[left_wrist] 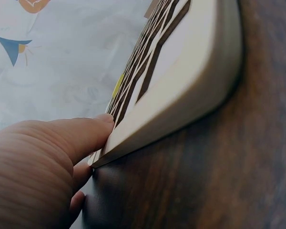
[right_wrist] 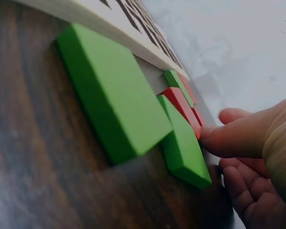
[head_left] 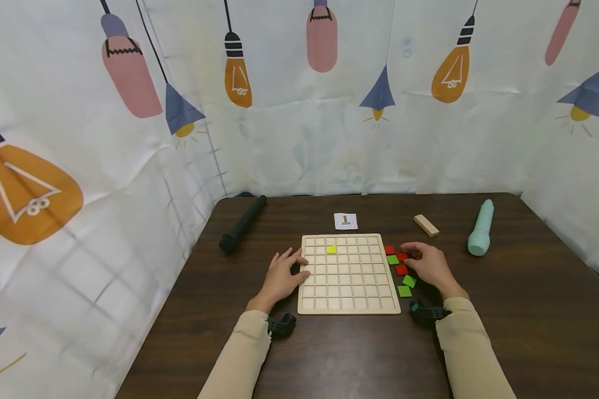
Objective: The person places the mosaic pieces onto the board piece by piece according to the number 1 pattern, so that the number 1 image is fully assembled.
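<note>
My left hand [head_left: 282, 278] rests on the left edge of a light wooden grid board [head_left: 350, 308]. In the left wrist view its thumb [left_wrist: 86, 136] presses the rim, with the other fingers lower at the side. One yellow tile [head_left: 331, 249] sits near the board's top. Just right of the board, my right hand [head_left: 427, 265] reaches over the small tiles. Its thumb and forefinger are spread about a red tile [head_left: 402, 256] that lies on the table; whether they grip it is unclear. Beside it are another red tile [head_left: 401, 270] and a green tile [head_left: 392, 259].
More green tiles [head_left: 404, 291] lie nearer me, with one red tile [head_left: 389, 250] farther back. Behind the board lies a patterned card [head_left: 346, 221]. A wooden block [head_left: 426, 225] and a mint-green bottle-shaped object [head_left: 481, 228] lie right; a dark microphone-shaped object [head_left: 242, 224] lies left.
</note>
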Demonstrator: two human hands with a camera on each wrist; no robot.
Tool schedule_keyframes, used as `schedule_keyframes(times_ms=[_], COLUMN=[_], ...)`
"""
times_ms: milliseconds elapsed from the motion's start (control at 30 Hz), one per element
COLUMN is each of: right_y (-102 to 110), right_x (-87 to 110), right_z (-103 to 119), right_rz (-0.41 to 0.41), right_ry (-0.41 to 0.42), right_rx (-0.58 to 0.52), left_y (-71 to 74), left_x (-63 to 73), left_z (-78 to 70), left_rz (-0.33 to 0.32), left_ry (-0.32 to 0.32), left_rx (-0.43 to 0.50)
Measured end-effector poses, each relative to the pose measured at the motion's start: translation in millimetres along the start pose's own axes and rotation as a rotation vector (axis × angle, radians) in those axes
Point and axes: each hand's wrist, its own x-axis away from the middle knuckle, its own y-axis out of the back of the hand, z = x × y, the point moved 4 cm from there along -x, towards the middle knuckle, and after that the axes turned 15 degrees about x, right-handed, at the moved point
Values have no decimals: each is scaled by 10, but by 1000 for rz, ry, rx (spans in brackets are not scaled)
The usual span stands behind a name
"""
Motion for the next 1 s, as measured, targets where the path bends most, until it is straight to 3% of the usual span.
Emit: schedule_keyframes(times_ms=[367,1000], right_y=[19,39], right_x=[42,35], right_z=[4,-33], right_rz=[-8,-34], right_ry=[27,48], right_rx=[98,105], left_y=[8,15], left_x=[27,30], left_z=[-26,-45], left_rz=[-9,1], left_ry=[18,22], left_rx=[33,30])
